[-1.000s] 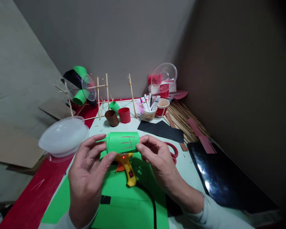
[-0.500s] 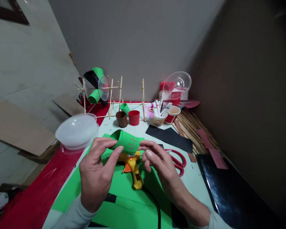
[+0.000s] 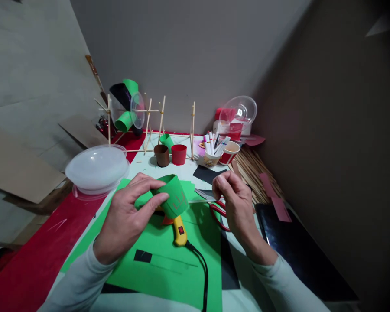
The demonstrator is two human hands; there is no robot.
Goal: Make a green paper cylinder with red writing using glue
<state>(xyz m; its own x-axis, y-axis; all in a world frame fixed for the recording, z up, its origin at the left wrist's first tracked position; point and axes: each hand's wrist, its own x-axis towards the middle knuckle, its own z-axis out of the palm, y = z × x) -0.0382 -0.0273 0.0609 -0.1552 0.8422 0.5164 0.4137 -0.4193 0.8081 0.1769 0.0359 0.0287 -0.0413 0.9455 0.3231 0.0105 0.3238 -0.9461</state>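
Observation:
Between its thumb and fingers, my left hand (image 3: 128, 212) holds a green paper tube (image 3: 173, 200) tilted, with red marks drawn on its side. My right hand (image 3: 235, 201) is raised apart from the tube, its fingers curled together; whatever they hold, if anything, is hidden. Under the tube lies a yellow glue gun (image 3: 180, 234), partly covered by it, with a black cord. A pale stick (image 3: 198, 201) lies behind it. Red-handled scissors (image 3: 218, 216) lie beneath my right hand, which partly hides them. Green paper sheets (image 3: 169, 277) spread under the glue gun.
Behind stand a brown paper cup (image 3: 162, 157), a red paper cup (image 3: 179, 156) and a stick frame (image 3: 192, 130). A marker cup (image 3: 212, 160) is right of them. Plastic bowls (image 3: 97, 167) sit left; a black panel (image 3: 299, 255) and wooden sticks (image 3: 256, 173) lie right.
My right hand has left the green tube and moved right, its fingers curling in. My left hand still holds the tube, now turned more upright. The whole view has shifted slightly.

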